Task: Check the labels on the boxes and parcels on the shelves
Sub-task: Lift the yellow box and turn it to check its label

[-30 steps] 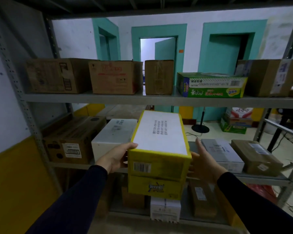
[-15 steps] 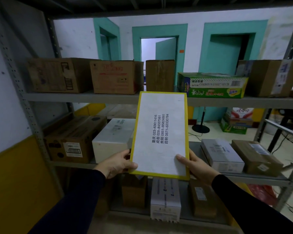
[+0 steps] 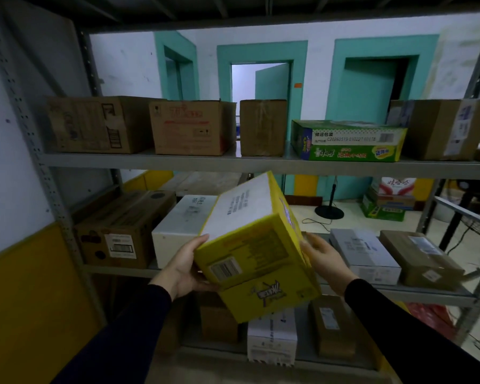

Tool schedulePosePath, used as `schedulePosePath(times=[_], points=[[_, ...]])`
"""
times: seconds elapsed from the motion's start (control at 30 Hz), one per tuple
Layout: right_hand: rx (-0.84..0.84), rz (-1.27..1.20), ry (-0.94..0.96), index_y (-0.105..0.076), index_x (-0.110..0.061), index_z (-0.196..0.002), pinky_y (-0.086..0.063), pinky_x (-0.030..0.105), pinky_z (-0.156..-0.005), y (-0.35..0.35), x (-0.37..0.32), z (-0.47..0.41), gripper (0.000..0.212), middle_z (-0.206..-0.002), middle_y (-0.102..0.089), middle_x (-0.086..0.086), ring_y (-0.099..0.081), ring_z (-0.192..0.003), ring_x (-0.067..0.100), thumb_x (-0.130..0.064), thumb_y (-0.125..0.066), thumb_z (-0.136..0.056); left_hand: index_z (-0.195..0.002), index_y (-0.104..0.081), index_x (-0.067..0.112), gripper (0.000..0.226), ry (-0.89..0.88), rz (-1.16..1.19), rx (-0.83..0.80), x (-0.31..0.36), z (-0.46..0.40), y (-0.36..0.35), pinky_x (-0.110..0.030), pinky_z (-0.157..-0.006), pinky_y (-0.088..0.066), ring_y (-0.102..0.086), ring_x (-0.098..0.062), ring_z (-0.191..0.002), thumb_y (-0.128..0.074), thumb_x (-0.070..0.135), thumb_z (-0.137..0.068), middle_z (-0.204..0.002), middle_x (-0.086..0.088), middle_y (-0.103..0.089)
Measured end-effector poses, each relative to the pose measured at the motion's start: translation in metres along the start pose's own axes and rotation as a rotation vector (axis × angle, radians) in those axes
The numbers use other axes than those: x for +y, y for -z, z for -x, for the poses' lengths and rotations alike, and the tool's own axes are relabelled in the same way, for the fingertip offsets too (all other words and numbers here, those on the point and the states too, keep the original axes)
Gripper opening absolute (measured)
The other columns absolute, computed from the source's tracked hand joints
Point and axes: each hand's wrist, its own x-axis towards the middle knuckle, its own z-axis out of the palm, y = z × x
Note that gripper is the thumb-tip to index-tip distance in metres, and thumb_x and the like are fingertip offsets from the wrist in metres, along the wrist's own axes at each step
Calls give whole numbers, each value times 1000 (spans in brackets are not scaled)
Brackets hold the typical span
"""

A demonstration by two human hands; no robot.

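A yellow box (image 3: 257, 261) with a white printed face is held tilted in front of the middle shelf (image 3: 117, 270). Its yellow end with a barcode label faces me. My left hand (image 3: 183, 268) grips its lower left edge, thumb on the upper corner. My right hand (image 3: 323, 259) presses flat against its right side. On the middle shelf stand a brown carton (image 3: 122, 228) with a barcode label, a white box (image 3: 182, 225), a grey-white parcel (image 3: 365, 252) and a brown taped parcel (image 3: 420, 259).
The top shelf (image 3: 233, 162) carries three brown cartons, a green printed box (image 3: 349, 141) and a further carton (image 3: 444, 128) at right. The bottom shelf holds a white labelled box (image 3: 272, 342) and brown parcels. Steel uprights (image 3: 36, 151) frame the rack.
The yellow box went from lying level to standing with its white face toward me, and now is tipped back and rolled to the right, its barcode end facing me. Both hands shifted along it.
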Motion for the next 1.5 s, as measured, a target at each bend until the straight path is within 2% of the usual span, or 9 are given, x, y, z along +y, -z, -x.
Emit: schedulePosePath(times=[0.1, 0.23, 0.4, 0.57, 0.7, 0.83, 1.17, 1.33, 1.5], points=[[-139, -153, -251, -53, -18, -137, -55, 51, -95, 3, 4, 0, 91, -129, -67, 13, -67, -112, 33, -77, -68, -71, -118, -67, 22, 43, 6, 119, -40, 0, 2, 10, -70, -94, -45, -58, -45, -111, -57, 53, -91, -122, -21, -63], [-224, -511, -383, -60, -19, -119, -57, 57, -79, 0, -7, 6, 45, -122, -67, 26, -66, -106, 41, -56, -56, -94, -124, -64, 23, 46, -25, 103, -85, 1, 5, 15, -68, -91, -48, -58, -48, -114, -58, 54, -90, -126, -22, -61], [-105, -487, -330, -57, -14, -128, -56, 49, -85, -6, -8, 1, 45, -114, -72, 21, -69, -92, 34, -45, -62, -95, -136, -54, 24, 51, -237, -427, 142, 10, 10, 12, -39, -88, -45, -57, -16, -97, -56, 53, -95, -117, 0, -60], [-16, -237, -137, -50, -16, -133, -56, 43, -86, -18, -5, 4, 51, -124, -65, 8, -66, -103, 27, -42, -68, -92, -141, -48, 28, 46, -285, -397, -13, 10, 15, -33, -32, -90, -44, -56, -14, -111, -29, 50, -105, -127, 6, -59], [22, -66, -14, -47, -24, -141, -53, 47, -98, -19, -12, 8, 60, -130, -62, 3, -63, -111, 25, -49, -67, -91, -146, -43, 24, 45, -270, -429, 5, -7, 2, -34, -44, -108, -43, -55, -24, -123, -28, 42, -108, -142, -4, -54], [37, -46, -22, -50, -26, -138, -53, 50, -99, -13, -16, 8, 57, -127, -63, 2, -64, -110, 25, -51, -67, -90, -148, -40, 26, 46, -255, -493, 8, -10, -1, -32, -48, -110, -40, -53, -24, -126, -27, 44, -107, -143, -4, -52], [7, -166, -120, -49, -18, -138, -57, 49, -92, -5, -13, 3, 59, -116, -68, 5, -69, -101, 29, -47, -68, -91, -126, -57, 26, 36, -249, -293, 58, -3, -7, -25, -40, -95, -46, -59, -21, -105, -36, 46, -105, -120, -2, -63], [-108, -400, -269, -58, -16, -120, -61, 37, -64, -1, -18, 8, 37, -94, -76, 13, -72, -78, 29, -46, -57, -98, -118, -57, 25, 41, -134, -204, 90, -6, -9, 10, -46, -96, -45, -58, -30, -110, -60, 55, -91, -117, -9, -64], [-44, -260, -230, -56, -15, -131, -58, 49, -90, -7, -14, 0, 54, -118, -71, 17, -70, -97, 34, -55, -58, -94, -126, -65, 23, 60, -100, -27, 27, -5, -16, 18, -59, -91, -53, -67, -38, -107, -68, 62, -80, -114, -17, -72]])
